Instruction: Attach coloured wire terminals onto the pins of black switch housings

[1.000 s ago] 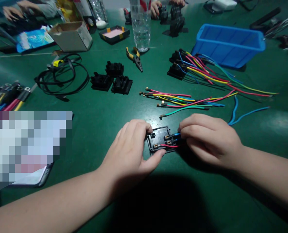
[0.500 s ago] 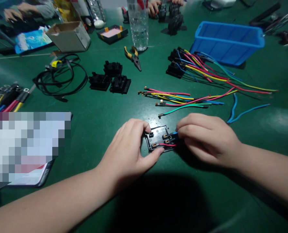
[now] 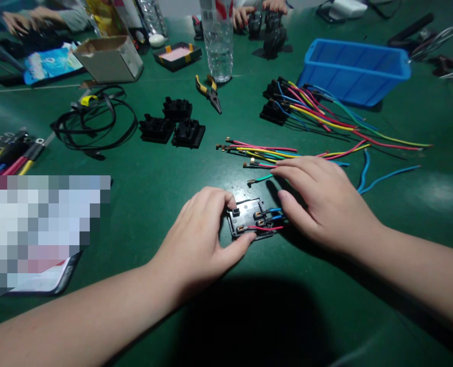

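The black plate [image 3: 249, 220] lies flat on the green counter [image 3: 153, 178], close in front of the person, with red and blue seated leads [image 3: 274, 216] in its brass terminals. The left hand [image 3: 201, 232] has its fingers clamped on the plate's left edge, thumb at the near side. The right hand [image 3: 321, 204] is spread, its fingers apart and holding nothing. Its forefinger reaches to the green wire [image 3: 262, 178] at the near edge of the loose wires [image 3: 264, 153]; whether it touches, I cannot tell.

The right palm hangs just over the seated leads, so a careless drag there could tug them from their terminals. The loose wires lie crossed, and lifting one may pull its neighbours along.

Bare counter opens left of the plate and toward the person. The black housings [image 3: 172, 125], pliers [image 3: 210, 92] and blue bin [image 3: 354, 71] stand well apart, farther back
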Available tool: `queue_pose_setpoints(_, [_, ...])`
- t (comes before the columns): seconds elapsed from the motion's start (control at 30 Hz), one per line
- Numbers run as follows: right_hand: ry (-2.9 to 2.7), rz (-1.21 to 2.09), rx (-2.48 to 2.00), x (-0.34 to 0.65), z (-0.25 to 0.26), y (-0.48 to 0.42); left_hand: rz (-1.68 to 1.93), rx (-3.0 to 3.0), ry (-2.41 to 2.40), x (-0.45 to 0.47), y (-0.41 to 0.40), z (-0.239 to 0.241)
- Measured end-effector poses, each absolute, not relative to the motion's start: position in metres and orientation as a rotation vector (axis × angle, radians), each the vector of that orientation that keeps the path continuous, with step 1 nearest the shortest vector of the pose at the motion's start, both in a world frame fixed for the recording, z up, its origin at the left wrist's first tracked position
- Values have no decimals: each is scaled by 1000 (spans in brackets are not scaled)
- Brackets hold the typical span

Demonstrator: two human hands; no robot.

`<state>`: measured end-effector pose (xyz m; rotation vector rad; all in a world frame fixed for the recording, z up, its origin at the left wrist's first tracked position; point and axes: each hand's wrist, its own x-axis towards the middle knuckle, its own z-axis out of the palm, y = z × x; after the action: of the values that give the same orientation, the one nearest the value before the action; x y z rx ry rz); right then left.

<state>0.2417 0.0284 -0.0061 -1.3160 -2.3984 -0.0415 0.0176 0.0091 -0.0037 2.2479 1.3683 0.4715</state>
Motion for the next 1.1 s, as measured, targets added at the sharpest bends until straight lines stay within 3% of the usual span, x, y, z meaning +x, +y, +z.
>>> queue_pose_setpoints(1.1, [-2367, 19, -1450, 241, -16, 28, 456, 2233, 1366, 17, 3, -1])
